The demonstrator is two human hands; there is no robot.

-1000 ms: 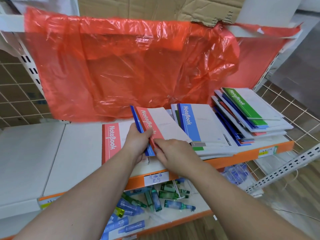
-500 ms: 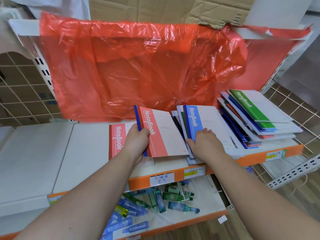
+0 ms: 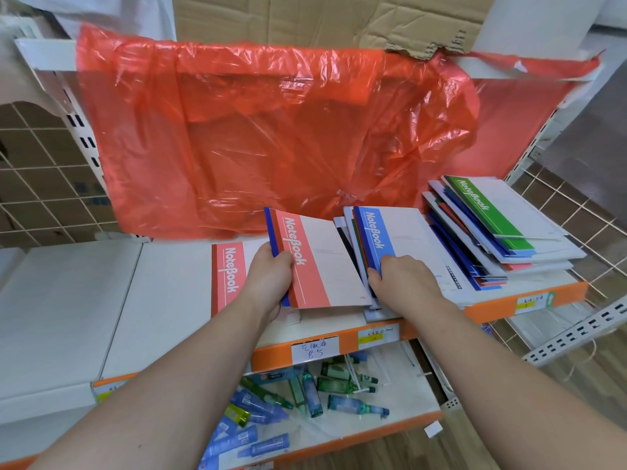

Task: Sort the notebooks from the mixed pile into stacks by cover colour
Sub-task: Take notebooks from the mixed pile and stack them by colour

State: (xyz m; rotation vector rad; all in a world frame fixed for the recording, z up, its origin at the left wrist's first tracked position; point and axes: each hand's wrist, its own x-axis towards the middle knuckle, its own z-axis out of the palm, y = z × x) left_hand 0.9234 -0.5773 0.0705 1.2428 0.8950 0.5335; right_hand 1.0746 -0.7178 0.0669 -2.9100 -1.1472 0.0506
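**What has just changed?**
The right hand [image 3: 403, 283] has left the coral-red-banded white paper notebook [image 3: 315, 262] and crossed to the middle pile of notebooks [image 3: 349, 239]. There it curls over the near spine corner of the sky-blue-banded white notebook [image 3: 407, 239] on top, gripping it. The left hand [image 3: 268, 276] keeps its pinch on the coral-red-banded notebook, with a dark-blue-spined notebook [image 3: 270, 232] tucked beneath. Both are tilted up off the white metal shelf [image 3: 101, 300].

**What does that mean for the sorting?**
Probably a blue cover is next to be pulled. The held red one is not yet laid on the flat red-banded notebook [image 3: 225, 269] just to its left, which looks like the start of the red stack. The fanned mixed pile [image 3: 529, 262], topped by a green-banded notebook [image 3: 475, 201], sits at the shelf's right end, unsorted.

**Materials and shapes?**
A crinkled, glossy, translucent orange-red plastic sheet [image 3: 254, 130] hangs behind. Torn brown corrugated cardboard [image 3: 305, 18] shows above it. The shelf is smooth and flat, with an orange front edge. The notebooks are thin, matte rectangles, and the held one bends slightly. On the shelf below, small clear blue and green bottles [image 3: 339, 385] lie jumbled.
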